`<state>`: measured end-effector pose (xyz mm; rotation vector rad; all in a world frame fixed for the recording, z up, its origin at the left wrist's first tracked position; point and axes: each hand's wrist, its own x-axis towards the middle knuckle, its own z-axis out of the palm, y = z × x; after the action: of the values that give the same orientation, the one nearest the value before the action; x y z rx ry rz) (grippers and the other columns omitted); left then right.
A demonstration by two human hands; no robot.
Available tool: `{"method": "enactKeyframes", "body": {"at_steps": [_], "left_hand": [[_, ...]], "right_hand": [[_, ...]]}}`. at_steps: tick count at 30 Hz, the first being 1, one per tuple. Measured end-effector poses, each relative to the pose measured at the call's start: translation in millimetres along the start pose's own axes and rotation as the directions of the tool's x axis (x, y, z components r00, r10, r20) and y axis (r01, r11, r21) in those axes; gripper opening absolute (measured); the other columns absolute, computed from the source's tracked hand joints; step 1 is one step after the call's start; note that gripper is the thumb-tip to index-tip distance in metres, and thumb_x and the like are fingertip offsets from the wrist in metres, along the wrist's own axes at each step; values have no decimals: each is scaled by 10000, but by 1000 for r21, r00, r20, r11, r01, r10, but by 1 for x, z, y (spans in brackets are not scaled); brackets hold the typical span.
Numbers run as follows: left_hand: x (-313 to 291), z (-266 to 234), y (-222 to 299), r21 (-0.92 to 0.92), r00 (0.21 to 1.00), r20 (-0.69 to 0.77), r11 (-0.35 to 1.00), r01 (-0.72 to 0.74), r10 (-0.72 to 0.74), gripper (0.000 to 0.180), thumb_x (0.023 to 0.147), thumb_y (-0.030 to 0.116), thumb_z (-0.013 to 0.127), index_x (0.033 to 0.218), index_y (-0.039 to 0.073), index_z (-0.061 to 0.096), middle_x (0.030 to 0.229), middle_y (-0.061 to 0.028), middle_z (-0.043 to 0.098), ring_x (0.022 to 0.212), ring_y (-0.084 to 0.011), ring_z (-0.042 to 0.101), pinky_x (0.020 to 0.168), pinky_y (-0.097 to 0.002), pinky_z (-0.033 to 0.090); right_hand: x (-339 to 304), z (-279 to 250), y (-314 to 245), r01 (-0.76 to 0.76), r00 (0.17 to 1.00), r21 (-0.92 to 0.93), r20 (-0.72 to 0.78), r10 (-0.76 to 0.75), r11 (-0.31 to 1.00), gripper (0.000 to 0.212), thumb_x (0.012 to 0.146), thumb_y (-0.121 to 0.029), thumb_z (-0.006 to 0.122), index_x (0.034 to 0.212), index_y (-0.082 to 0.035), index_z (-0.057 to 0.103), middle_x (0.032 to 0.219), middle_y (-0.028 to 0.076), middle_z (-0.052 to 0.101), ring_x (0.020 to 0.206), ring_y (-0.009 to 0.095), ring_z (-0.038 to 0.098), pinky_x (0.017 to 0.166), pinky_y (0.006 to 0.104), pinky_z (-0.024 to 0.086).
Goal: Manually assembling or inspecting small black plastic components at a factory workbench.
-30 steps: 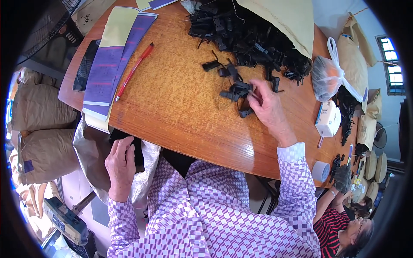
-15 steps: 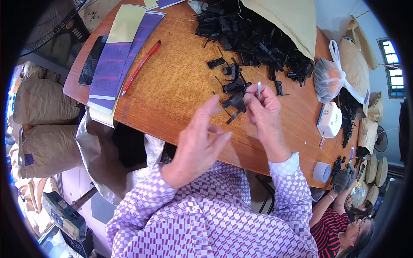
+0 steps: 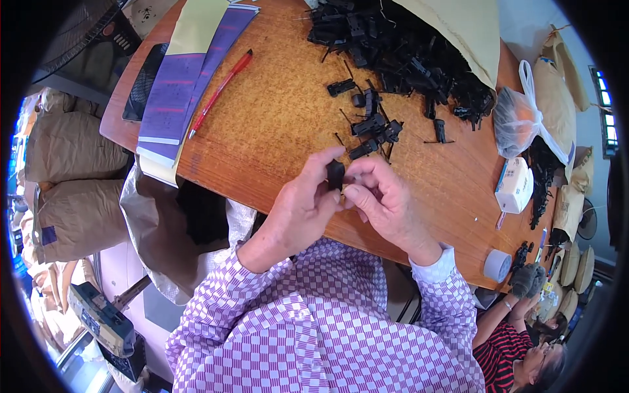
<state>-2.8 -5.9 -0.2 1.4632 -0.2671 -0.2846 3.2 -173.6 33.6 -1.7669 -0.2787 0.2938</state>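
Held between thumb and forefinger of the left hand [image 3: 288, 213], a small black plastic part [image 3: 335, 173], partly covered by the fingers. Facing it closely from the right, bent and bunched at the fingertips, the right hand [image 3: 390, 206]. Impossible to tell, with the contact hidden behind those fingertips, about any right-hand grip on the part. Probably held this way for steadiness on one side and fingertip reach on the other. Located between the two hands, against the left fingers, above the near edge of the counter [image 3: 275, 111].

Just beyond the fingertips, a loose cluster of black parts [image 3: 373, 128] with thin stems, apparently placed there for a short reach. Farther off, a large black heap [image 3: 393, 56] at the mouth of a pale sack [image 3: 455, 23], presumably laid over for easy access. To the left, a red pen [image 3: 221, 93] beside purple-and-yellow paper slips [image 3: 171, 98], likely set clear of the loose pieces. Below the counter's left edge, well within left-hand reach, an open whitish sack [image 3: 145, 226].
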Motion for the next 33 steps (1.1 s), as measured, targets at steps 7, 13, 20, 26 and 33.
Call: {"method": "enactKeyframes", "body": {"at_steps": [7, 13, 20, 26, 33], "left_hand": [[3, 4, 4, 330, 998, 12, 942, -67, 67, 452, 847, -122, 550, 1254, 29, 426, 948, -80, 601, 836, -143, 648, 680, -264, 540], [4, 3, 9, 150, 996, -66, 987, 66, -57, 406, 866, -107, 526, 1226, 40, 412, 866, -69, 600, 720, -115, 645, 606, -233, 524], [2, 3, 5, 221, 997, -56, 974, 55, -44, 388, 872, -109, 505, 1216, 30, 394, 854, -79, 592, 726, -117, 644, 621, -235, 525], [1, 2, 6, 220, 995, -84, 973, 75, -57, 384, 865, -33, 546, 1210, 50, 399, 765, -136, 566, 656, -209, 614, 588, -318, 479], [3, 3, 6, 228, 999, -47, 973, 29, -19, 387, 873, -108, 501, 1211, 35, 378, 835, -77, 578, 692, -110, 607, 611, -246, 505]], "right_hand": [[4, 2, 17, -107, 993, 154, -35, 114, 982, 94, 949, -114, 557, 946, -49, 488, 697, -15, 523, 595, 35, 491, 514, 182, 382], [-3, 6, 11, -168, 986, 65, -12, 169, 984, 174, 990, -200, 490, 978, -29, 519, 689, -7, 504, 598, 44, 469, 523, 191, 368], [-4, 15, 12, -78, 996, -137, -42, 73, 987, 218, 1003, -199, 455, 1021, 6, 526, 689, 12, 502, 605, 74, 478, 540, 217, 391], [-5, 16, 7, -66, 996, -83, -66, 61, 994, 216, 1003, -189, 453, 1057, 5, 531, 746, 20, 520, 644, 77, 483, 560, 220, 407], [-5, 18, 7, -98, 991, -49, -91, 93, 994, 195, 999, -174, 459, 1011, 2, 542, 722, 21, 518, 648, 81, 486, 565, 227, 411]]}}
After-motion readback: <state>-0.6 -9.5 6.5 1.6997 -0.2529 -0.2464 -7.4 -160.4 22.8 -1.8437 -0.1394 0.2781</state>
